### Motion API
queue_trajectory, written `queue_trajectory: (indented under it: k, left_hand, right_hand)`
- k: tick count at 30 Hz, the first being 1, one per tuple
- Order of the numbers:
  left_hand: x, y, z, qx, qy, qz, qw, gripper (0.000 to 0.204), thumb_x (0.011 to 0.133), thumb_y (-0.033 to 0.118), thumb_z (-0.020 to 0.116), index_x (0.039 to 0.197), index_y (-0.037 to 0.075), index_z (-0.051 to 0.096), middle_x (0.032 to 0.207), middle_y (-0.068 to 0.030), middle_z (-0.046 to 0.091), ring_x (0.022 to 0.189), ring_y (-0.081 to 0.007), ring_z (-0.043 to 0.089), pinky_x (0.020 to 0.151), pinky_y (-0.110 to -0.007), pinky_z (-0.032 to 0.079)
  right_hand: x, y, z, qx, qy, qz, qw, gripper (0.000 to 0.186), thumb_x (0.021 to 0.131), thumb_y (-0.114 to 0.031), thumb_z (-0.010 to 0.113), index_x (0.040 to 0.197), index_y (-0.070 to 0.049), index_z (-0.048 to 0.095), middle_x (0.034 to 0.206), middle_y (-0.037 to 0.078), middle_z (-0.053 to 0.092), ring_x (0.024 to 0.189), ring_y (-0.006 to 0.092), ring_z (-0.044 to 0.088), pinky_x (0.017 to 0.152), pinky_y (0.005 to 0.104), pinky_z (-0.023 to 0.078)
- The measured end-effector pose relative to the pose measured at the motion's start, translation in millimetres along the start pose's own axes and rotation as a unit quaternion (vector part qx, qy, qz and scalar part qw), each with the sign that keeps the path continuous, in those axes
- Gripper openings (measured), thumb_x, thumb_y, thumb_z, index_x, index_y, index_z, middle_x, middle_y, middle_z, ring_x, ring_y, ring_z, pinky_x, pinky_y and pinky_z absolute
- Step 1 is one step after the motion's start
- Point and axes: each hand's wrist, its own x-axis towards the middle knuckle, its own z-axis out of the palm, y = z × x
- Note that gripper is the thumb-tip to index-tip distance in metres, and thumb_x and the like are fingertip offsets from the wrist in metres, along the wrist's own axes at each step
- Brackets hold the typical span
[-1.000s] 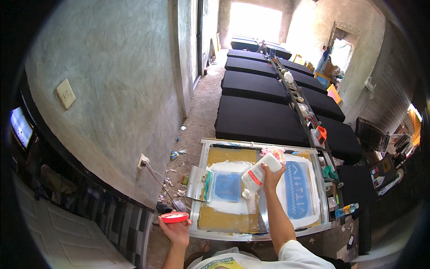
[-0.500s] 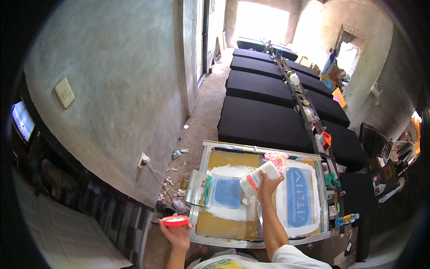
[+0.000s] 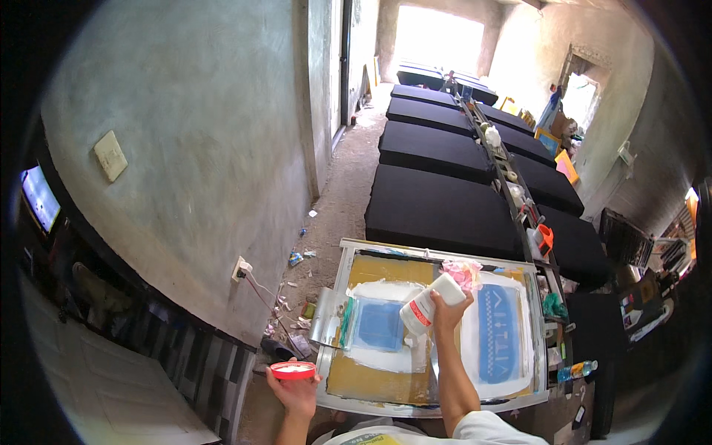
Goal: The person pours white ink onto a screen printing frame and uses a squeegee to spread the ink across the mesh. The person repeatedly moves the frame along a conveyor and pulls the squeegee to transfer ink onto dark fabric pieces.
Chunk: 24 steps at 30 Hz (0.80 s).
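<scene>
Above the middle of a screen frame (image 3: 475,407), the right hand (image 3: 450,308) is curled around the upper end of a white container (image 3: 429,305), which carries a red-and-white label and is tilted, its lower end toward the near-left corner. A white lump (image 3: 410,340) shows at that lower end; whether it touches the screen cannot be determined. Outside the frame's left edge, by its near-left corner, the left hand (image 3: 298,395) is palm up and bent about a red lid (image 3: 293,371), thumb at one side and fingers at the other; white matter coats the lid's inside. A metal-backed squeegee (image 3: 324,317) lies across the frame's left edge. Two blue panels occupy the screen: one (image 3: 380,326) toward the left edge, one (image 3: 498,334) toward the right, each bordered in white. Pink crumpled cloth (image 3: 464,274) sits near the far edge, just beyond the container. Past that edge stands a black-covered table (image 3: 441,211).
</scene>
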Motion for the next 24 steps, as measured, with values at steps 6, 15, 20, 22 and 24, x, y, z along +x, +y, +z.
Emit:
queue_trajectory:
  k: [6,15,20,22,24]
  left_hand:
    - [2.3,4.7,-4.5,0.007,0.013,-0.009,1.000,0.071,0.091,0.077,0.050,0.111,0.011,0.067,0.090,-0.0105,0.072,0.075,-0.0296,0.066,0.064,-0.044,0.051]
    - [-1.7,6.6,-8.9,0.002,0.021,-0.003,1.000,0.070,0.092,0.075,0.050,0.111,0.011,0.069,0.091,-0.0124,0.073,0.078,-0.0303,0.067,0.063,-0.043,0.050]
    - [-3.9,7.6,-11.3,-0.014,-0.005,-0.006,1.000,0.072,0.091,0.077,0.049,0.112,0.011,0.069,0.093,-0.0153,0.073,0.079,-0.0315,0.067,0.064,-0.042,0.050]
    - [-4.4,7.8,-12.4,-0.010,-0.010,-0.004,1.000,0.072,0.091,0.077,0.049,0.112,0.011,0.069,0.093,-0.0160,0.073,0.079,-0.0317,0.067,0.065,-0.042,0.050]
    - [-5.3,8.1,-13.1,0.002,-0.017,-0.001,1.000,0.072,0.091,0.077,0.049,0.112,0.011,0.069,0.093,-0.0162,0.073,0.080,-0.0317,0.067,0.066,-0.043,0.050]
  right_hand:
    - [-14.9,6.2,-3.2,0.077,0.032,0.066,0.994,0.080,0.072,-0.011,0.086,0.132,-0.004,0.033,0.116,0.019,0.057,0.108,0.0287,0.062,0.094,0.0390,0.053]
    - [16.9,-110.5,-38.6,0.410,0.010,0.116,0.904,0.054,0.091,-0.017,0.070,0.133,0.001,0.041,0.121,0.018,0.059,0.105,0.0355,0.067,0.088,0.0500,0.062]
    - [15.2,-156.3,-57.7,0.517,-0.061,0.152,0.840,0.054,0.094,-0.021,0.068,0.135,-0.002,0.038,0.120,0.019,0.058,0.105,0.0351,0.067,0.087,0.0477,0.063]
    - [11.0,-148.6,-50.7,0.416,0.059,0.066,0.905,0.058,0.094,-0.021,0.067,0.138,-0.004,0.033,0.122,0.018,0.056,0.108,0.0355,0.066,0.087,0.0485,0.063]
    - [2.3,-124.3,-49.2,0.305,0.098,-0.014,0.947,0.074,0.085,-0.018,0.077,0.140,-0.006,0.028,0.128,0.017,0.050,0.114,0.0329,0.061,0.094,0.0449,0.060]
